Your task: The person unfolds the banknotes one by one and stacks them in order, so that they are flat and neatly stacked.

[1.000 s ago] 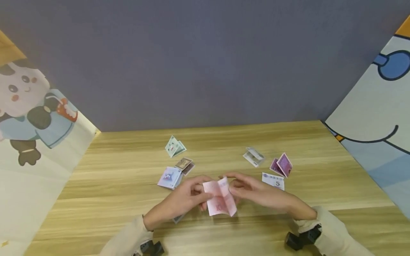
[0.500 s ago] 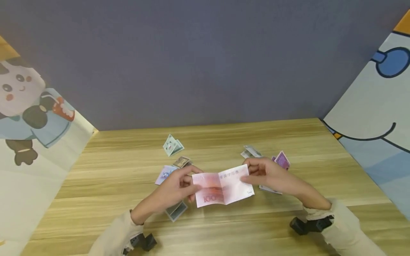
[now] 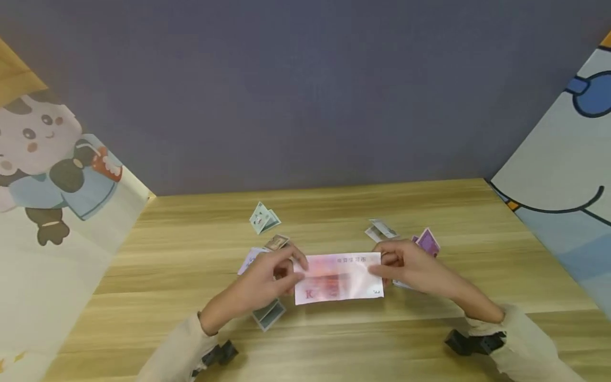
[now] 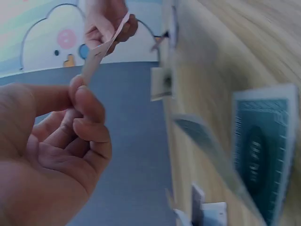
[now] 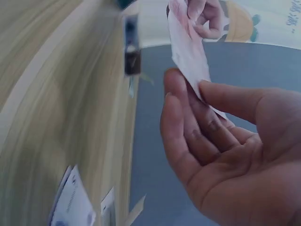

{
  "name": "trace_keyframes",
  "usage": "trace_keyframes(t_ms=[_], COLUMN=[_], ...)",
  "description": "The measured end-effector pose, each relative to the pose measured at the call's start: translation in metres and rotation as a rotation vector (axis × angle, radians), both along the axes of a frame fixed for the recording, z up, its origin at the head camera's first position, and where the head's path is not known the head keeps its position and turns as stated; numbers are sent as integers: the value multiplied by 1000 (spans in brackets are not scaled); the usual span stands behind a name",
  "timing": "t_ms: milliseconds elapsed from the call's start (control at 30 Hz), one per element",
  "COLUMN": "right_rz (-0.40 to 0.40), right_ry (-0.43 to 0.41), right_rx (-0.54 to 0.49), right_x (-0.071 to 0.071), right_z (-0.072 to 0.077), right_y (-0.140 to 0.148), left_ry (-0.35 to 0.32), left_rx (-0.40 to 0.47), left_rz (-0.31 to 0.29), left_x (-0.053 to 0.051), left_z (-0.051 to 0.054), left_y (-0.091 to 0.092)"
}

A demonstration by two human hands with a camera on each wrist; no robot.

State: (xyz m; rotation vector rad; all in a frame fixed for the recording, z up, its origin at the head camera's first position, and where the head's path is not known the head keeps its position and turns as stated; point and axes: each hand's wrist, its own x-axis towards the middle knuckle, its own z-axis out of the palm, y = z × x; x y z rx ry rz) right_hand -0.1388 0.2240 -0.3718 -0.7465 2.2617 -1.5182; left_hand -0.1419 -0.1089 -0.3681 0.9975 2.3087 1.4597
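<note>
A pink-and-white banknote (image 3: 340,278) is stretched nearly flat between both hands above the table. The left hand (image 3: 267,278) pinches its left edge between thumb and fingers. At the opposite end, the right hand (image 3: 412,265) pinches the right edge, thumb on the near face. In the left wrist view the note (image 4: 96,59) appears almost edge-on, with the left hand (image 4: 61,136) holding its close end. The right wrist view has the right hand (image 5: 221,136) gripping the note (image 5: 188,47) by thumb and fingers, its other end held by the left hand.
Folded notes lie about on the wooden table (image 3: 334,345): a green note (image 3: 262,218), a brown note (image 3: 277,242) and a dark green note (image 3: 269,315) on the left, a grey note (image 3: 381,229) and a purple note (image 3: 428,242) on the right. A grey panel (image 3: 315,95) stands behind.
The pink note has gone from folded, with creases showing, to spread almost flat. Both hands have moved apart, the right hand shifting rightward, each keeping its pinch.
</note>
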Motion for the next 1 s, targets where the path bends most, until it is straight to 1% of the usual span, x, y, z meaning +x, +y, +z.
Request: trace_keyframes(t_ms=[100, 200, 333, 433, 500, 567, 733, 833, 1000], right_rz=[-26, -42, -41, -33, -28, -21, -21, -30, -29], right_ry=[20, 34, 43, 60, 73, 107, 212, 259, 277], right_rx=[78, 157, 249, 284, 287, 296, 369, 408, 470], right_x=[-6, -11, -11, -9, -7, -6, -3, -1, 3], right_z=[-10, -20, -30, -34, -36, -37, -38, -38, -38], right_y=[-5, -11, -10, -8, -8, -9, -14, -17, -17], left_ry=[-4, -20, -53, -63, -62, -58, -31, -26, -37], left_rx=[-94, -140, -196, -253, -290, -317, -343, -345, -338], left_rz=[13, 11, -37, -53, -45, -36, -27, -22, -9], left_x=[-4, -7, -9, -8, -8, -7, -6, -6, -6], left_z=[-7, -14, -24, -30, -33, -35, -39, -42, -48], left_y=[0, 1, 7, 13, 16, 19, 21, 22, 24])
